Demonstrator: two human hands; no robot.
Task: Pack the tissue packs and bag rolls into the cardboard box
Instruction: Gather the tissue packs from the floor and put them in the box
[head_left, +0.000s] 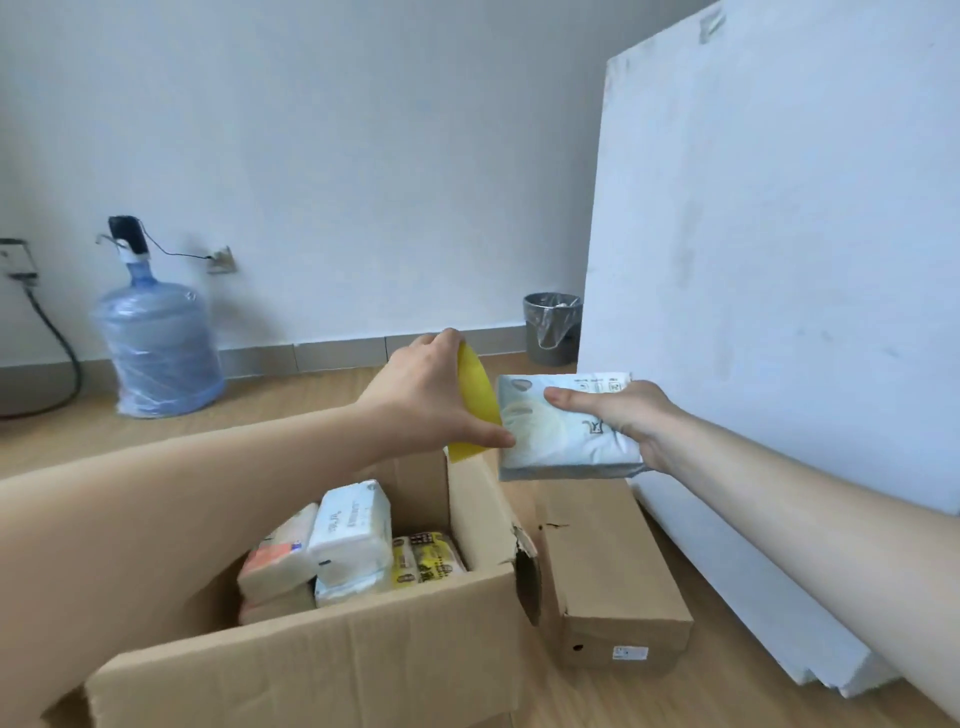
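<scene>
Holding a pale blue tissue pack (563, 426) out past the far right corner of the cardboard box (322, 644), the right hand (631, 415) clamps it by its right end, long axis lying roughly level, left to right. The left hand (434, 397) pinches a flat yellow pack (475, 402) just beside it, thumb touching the blue one. The open box lies below and to the left, nearer the left hand, with other packs already inside.

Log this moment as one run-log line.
left hand: holds yellow pack | right hand: holds blue tissue pack | cardboard box: partly filled
</scene>
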